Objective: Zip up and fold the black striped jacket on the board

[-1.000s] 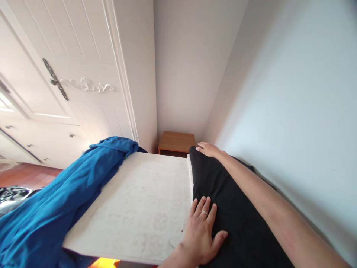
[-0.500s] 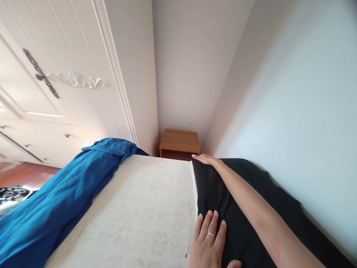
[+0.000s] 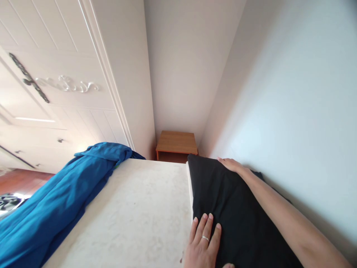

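Observation:
Black fabric (image 3: 237, 216) covers the right side of a pale patterned mattress (image 3: 134, 212), and its folded edge runs along the mattress top. My left hand (image 3: 202, 240) lies palm down across this edge at the bottom centre, fingers spread, a ring on one finger. Reaching from the right, my right hand (image 3: 230, 163) rests with fingers stretched out on the far outer edge of the black fabric, beside the wall. A bunched blue cloth (image 3: 64, 197) lies along the mattress's left side.
Beyond the mattress's far end stands a small brown wooden table (image 3: 177, 141) in the corner. A white wardrobe (image 3: 122, 67) rises at the left and a pale wall (image 3: 292, 93) at the right. Reddish floor (image 3: 25, 180) shows at the far left.
My right hand has moved right, from the fabric's far left corner to its outer edge. The black fabric now lies flatter and smoother. The view has shifted slightly.

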Action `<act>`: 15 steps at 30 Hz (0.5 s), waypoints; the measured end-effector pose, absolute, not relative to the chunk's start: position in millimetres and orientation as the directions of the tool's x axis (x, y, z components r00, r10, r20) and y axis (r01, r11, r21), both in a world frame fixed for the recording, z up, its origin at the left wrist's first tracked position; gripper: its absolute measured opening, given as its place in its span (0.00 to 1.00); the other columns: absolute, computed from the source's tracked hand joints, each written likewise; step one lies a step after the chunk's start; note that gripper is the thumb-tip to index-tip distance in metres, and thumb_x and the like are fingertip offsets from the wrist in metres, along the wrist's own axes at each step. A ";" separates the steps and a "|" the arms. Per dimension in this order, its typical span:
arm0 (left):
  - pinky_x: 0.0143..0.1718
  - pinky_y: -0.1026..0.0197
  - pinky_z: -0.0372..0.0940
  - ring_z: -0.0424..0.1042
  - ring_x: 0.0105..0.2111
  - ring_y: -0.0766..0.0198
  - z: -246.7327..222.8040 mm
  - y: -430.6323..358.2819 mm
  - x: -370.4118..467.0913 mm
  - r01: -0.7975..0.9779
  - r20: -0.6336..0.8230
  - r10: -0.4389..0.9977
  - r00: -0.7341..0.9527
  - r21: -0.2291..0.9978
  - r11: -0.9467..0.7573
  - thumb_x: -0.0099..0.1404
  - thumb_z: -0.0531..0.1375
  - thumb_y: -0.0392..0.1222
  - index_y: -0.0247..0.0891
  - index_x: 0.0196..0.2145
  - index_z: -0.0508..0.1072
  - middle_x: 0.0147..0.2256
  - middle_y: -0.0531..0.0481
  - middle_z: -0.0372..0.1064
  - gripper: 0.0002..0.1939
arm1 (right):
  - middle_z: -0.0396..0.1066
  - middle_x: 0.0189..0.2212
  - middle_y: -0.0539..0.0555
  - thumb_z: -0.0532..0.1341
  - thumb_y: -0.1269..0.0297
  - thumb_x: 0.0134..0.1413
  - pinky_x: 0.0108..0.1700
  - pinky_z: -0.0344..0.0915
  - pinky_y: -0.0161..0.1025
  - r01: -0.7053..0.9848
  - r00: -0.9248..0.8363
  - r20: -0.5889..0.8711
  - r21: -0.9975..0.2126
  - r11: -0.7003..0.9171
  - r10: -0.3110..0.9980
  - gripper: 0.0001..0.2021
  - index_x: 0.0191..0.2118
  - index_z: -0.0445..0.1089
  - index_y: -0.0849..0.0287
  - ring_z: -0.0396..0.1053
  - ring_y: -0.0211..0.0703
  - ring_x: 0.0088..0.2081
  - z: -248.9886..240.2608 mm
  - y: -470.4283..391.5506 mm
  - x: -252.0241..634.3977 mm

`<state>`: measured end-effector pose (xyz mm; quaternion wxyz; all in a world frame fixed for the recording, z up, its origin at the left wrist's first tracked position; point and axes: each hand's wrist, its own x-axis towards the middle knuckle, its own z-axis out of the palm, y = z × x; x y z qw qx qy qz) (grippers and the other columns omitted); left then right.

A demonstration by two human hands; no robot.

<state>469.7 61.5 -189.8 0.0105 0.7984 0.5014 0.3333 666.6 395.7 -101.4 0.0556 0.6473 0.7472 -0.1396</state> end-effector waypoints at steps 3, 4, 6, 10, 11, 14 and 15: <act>0.65 0.53 0.57 0.61 0.64 0.53 -197.5 66.5 469.0 0.810 0.572 0.767 0.291 0.279 -0.516 0.64 0.52 0.71 0.45 0.70 0.51 0.67 0.48 0.54 0.45 | 0.71 0.55 0.68 0.35 0.39 0.67 0.58 0.63 0.52 0.989 -0.095 -0.334 -0.135 0.052 0.938 0.42 0.58 0.71 0.68 0.69 0.61 0.58 -120.1 393.6 677.4; 0.66 0.54 0.56 0.61 0.64 0.54 -200.2 68.3 469.1 0.818 0.594 0.750 0.292 0.252 -0.518 0.64 0.51 0.72 0.45 0.70 0.52 0.66 0.48 0.55 0.45 | 0.71 0.56 0.67 0.35 0.38 0.66 0.59 0.62 0.52 0.989 -0.090 -0.343 -0.139 0.044 0.935 0.42 0.59 0.70 0.68 0.68 0.61 0.58 -123.2 394.6 677.7; 0.67 0.55 0.52 0.62 0.64 0.55 -204.6 71.2 469.2 0.831 0.637 0.716 0.285 0.209 -0.516 0.64 0.51 0.72 0.43 0.69 0.55 0.65 0.47 0.57 0.45 | 0.70 0.57 0.67 0.35 0.37 0.66 0.60 0.61 0.53 0.989 -0.086 -0.354 -0.146 0.036 0.931 0.42 0.59 0.70 0.67 0.67 0.62 0.59 -125.2 397.3 676.4; 0.67 0.53 0.54 0.61 0.64 0.54 -203.5 70.2 468.3 0.817 0.610 0.734 0.298 0.235 -0.527 0.65 0.53 0.70 0.44 0.70 0.53 0.65 0.47 0.57 0.44 | 0.69 0.57 0.68 0.36 0.37 0.65 0.60 0.61 0.53 0.989 -0.085 -0.362 -0.146 0.034 0.928 0.42 0.59 0.70 0.67 0.67 0.63 0.59 -123.7 399.1 675.3; 0.66 0.52 0.56 0.60 0.64 0.53 -200.2 68.2 467.8 0.807 0.564 0.763 0.316 0.264 -0.529 0.65 0.54 0.69 0.45 0.71 0.51 0.66 0.47 0.56 0.44 | 0.69 0.57 0.68 0.35 0.37 0.65 0.59 0.62 0.53 0.989 -0.084 -0.360 -0.142 0.035 0.929 0.42 0.59 0.70 0.67 0.67 0.63 0.59 -123.5 398.5 675.8; 0.65 0.45 0.59 0.56 0.66 0.50 -183.7 60.0 465.6 0.786 0.426 0.842 0.331 0.369 -0.495 0.67 0.55 0.65 0.47 0.72 0.46 0.68 0.47 0.50 0.42 | 0.69 0.57 0.68 0.35 0.39 0.66 0.59 0.62 0.53 0.992 -0.081 -0.345 -0.118 0.042 0.935 0.42 0.59 0.70 0.67 0.67 0.62 0.59 -121.3 395.1 676.0; 0.65 0.43 0.58 0.55 0.67 0.49 -176.8 57.4 464.6 0.781 0.387 0.863 0.324 0.406 -0.475 0.68 0.55 0.63 0.48 0.72 0.45 0.69 0.47 0.48 0.41 | 0.70 0.57 0.68 0.35 0.40 0.67 0.59 0.62 0.53 0.993 -0.079 -0.337 -0.106 0.045 0.938 0.40 0.58 0.71 0.67 0.68 0.62 0.58 -119.2 393.4 674.3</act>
